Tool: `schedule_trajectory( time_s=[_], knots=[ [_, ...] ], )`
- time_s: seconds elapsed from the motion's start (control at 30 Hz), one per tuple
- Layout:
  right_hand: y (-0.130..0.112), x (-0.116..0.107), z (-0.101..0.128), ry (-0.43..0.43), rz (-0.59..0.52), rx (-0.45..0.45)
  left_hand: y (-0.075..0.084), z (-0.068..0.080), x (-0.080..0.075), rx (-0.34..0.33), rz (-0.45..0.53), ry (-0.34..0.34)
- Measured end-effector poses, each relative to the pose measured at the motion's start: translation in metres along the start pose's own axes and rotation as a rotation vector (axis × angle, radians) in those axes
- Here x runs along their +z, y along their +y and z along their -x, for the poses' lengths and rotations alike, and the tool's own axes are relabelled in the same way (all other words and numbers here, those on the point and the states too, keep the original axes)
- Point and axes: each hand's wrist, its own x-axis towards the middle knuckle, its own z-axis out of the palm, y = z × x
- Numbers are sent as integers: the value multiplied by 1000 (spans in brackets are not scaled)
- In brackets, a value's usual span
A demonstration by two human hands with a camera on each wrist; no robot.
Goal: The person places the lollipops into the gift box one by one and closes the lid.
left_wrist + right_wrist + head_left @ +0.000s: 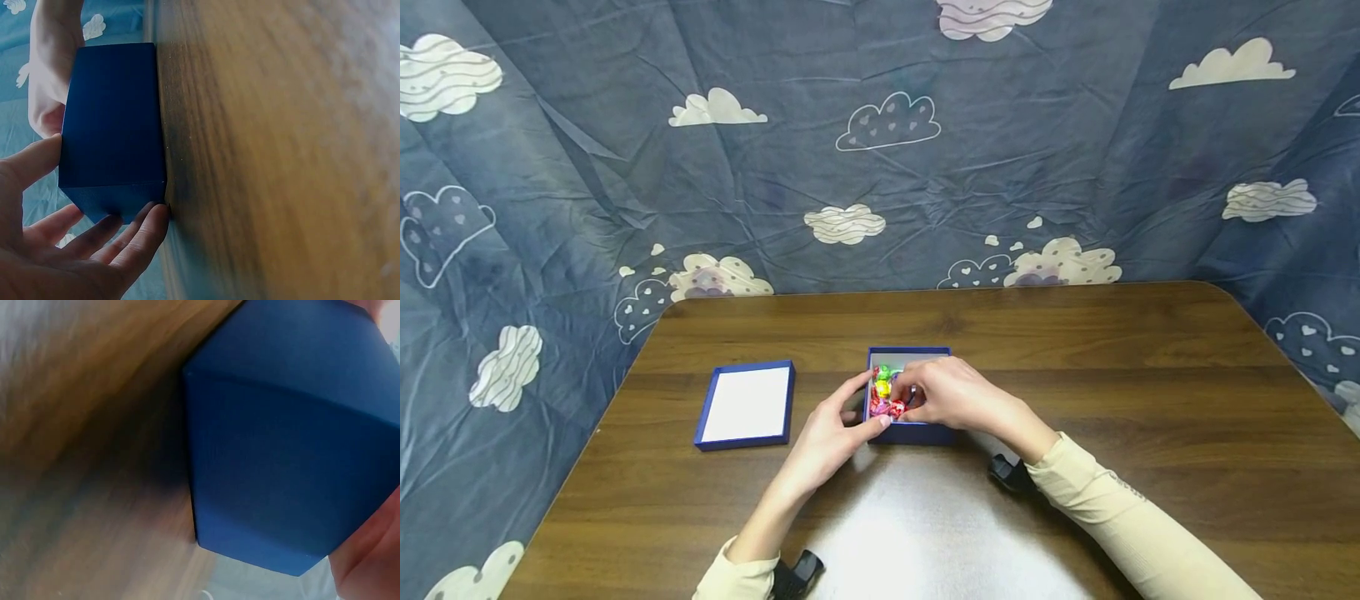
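Observation:
A blue open-topped box with a pale inside stands on the table. Wrapped candies in red, green, yellow and pink foil lie in its left part. My left hand holds the box by its near left corner, thumb on the front rim and fingers along the left side; the left wrist view shows these fingers against the blue box. Over the box, my right hand reaches in from the right with curled fingers, thumb and fingertips at a red candy. This hand hides the box's right part.
The box's blue lid, white inside, lies face up left of the box. Both rest on a brown wooden table. A dark cloth printed with clouds hangs behind. A black wrist strap mount sits under the right sleeve.

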Motion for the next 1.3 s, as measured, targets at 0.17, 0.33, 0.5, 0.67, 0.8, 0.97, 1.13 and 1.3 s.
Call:
schedule_trajectory(
  time_s=[0.17, 0.33, 0.5, 0.67, 0.8, 0.97, 1.13, 1.3],
  knots=[
    [-1, 0, -2, -37, 48, -1, 0, 0, 0, -6, -11, -3],
    [-1, -2, -4, -55, 43, -20, 0, -1, 0, 13, -18, -1],
    [1, -5, -6, -83, 30, -48, 0, -1, 0, 8, -17, -2],
    [2, -7, -6, -97, -5, -60, 0, -1, 0, 1, -10, -5],
    [4, -9, -7, -118, -57, -40, 0, 0, 0, -6, -17, -2],
    [6, -10, -5, -116, -200, -36, -1, 0, 0, -3, -18, 1],
    [9, -13, -1, -49, -313, -45, -1, 0, 0, 4, -12, 7],
    [11, -16, 5, 80, -368, -36, -1, -1, 0, 10, -2, 9]
  ],
)
